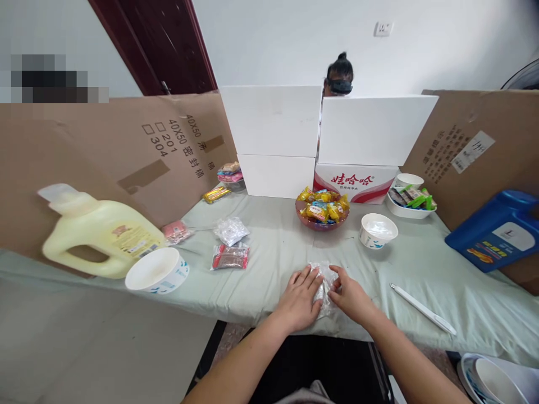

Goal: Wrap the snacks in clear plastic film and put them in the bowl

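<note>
small clear crinkly plastic packet [323, 285] at desk [269, 241] front edge | left hand [300, 298] flat on it, right hand [351, 296] pinching its edge | likely light, limp, slippery; grip by edges

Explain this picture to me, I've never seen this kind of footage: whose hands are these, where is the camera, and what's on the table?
There is no machine here. The one picture comes from a camera worn on a person's head, looking forward and down, so the two bare arms at the bottom are that person's own. The left hand and right hand both rest on a clear plastic packet lying on the pale green table cover. Around it lie a white pen, two more snack packets, white paper bowls, a bowl of wrapped sweets, a yellow jug and a blue jug. Behind the white boxes another person's head shows.
</note>
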Available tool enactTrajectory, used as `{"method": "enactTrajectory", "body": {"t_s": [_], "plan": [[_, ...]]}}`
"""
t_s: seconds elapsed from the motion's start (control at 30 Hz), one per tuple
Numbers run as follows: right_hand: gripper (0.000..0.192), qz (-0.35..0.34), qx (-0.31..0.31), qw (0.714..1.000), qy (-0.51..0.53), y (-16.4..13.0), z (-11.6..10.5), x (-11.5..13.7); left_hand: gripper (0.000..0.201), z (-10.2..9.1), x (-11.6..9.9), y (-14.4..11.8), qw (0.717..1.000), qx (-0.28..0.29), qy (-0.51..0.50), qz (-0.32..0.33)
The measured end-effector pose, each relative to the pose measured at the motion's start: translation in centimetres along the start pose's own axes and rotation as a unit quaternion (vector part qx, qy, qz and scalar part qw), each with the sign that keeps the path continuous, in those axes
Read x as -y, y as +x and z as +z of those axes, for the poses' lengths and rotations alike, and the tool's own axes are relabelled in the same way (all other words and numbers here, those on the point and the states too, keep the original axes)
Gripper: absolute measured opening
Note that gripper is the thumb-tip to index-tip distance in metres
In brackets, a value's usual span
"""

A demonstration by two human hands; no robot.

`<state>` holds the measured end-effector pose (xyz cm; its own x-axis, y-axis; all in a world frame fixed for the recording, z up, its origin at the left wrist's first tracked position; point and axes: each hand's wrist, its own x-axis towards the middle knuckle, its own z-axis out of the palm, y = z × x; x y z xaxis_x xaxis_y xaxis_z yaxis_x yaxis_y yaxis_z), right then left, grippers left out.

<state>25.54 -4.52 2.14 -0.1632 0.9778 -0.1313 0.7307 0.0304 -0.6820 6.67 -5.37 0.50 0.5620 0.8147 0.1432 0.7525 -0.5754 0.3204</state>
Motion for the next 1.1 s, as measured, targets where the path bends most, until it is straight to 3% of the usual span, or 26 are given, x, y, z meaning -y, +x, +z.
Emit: {"method": "enactTrajectory", "body": {"t_s": [0.07,0.17,0.27,0.33,0.4,0.5,0.6,0.67,0.73,0.8,1.0,1.1], "plan": [[0.057,-0.003,-0.006,0.999,-0.053,-1.5,-0.3,-0.2,0.056,0.0,0.1,0.0,1.0,0.012,0.006,-0.002],[0.037,-0.024,-0.071,0.987,-0.145,-3.0,-0.5,-0.4,0.055,-0.4,0.1,0.6,0.999,0.044,0.021,-0.004],[0.028,-0.166,-0.143,0.957,-0.191,-3.7,0.0,-0.1,0.059,-1.3,-0.1,1.9,0.996,0.076,0.041,0.006],[0.033,-0.256,-0.146,0.933,-0.207,-4.3,1.1,-0.2,0.061,-2.1,0.2,2.8,0.995,0.088,0.048,0.022],[0.04,-0.292,-0.137,0.916,-0.237,-5.0,2.4,-0.9,0.064,-2.7,1.1,3.6,0.994,0.089,0.043,0.043],[0.056,-0.302,-0.141,0.895,-0.296,-6.4,4.2,-2.4,0.066,-3.4,3.0,4.2,0.998,0.052,0.031,0.031],[0.063,-0.297,-0.155,0.883,-0.328,-7.4,5.0,-3.3,0.039,-3.3,3.8,4.4,0.995,-0.081,0.04,-0.048],[0.061,-0.291,-0.163,0.882,-0.332,-7.5,5.2,-3.3,0.025,-2.8,3.0,4.4,0.992,-0.122,0.023,-0.003],[0.058,-0.287,-0.167,0.884,-0.328,-7.4,5.3,-3.2,0.022,-1.9,1.8,4.4,0.989,-0.08,-0.016,0.124],[0.055,-0.287,-0.171,0.886,-0.32,-7.2,5.3,-3.0,0.016,-0.9,0.9,4.5,0.978,-0.035,-0.044,0.2],[0.039,-0.292,-0.191,0.903,-0.251,-6.7,4.8,-2.6,0.026,0.2,0.8,4.4,0.986,-0.048,-0.034,0.157],[0.035,-0.298,-0.197,0.913,-0.196,-7.2,4.2,-1.7,0.017,-0.2,0.9,3.5,0.987,-0.052,-0.025,0.152]]}}
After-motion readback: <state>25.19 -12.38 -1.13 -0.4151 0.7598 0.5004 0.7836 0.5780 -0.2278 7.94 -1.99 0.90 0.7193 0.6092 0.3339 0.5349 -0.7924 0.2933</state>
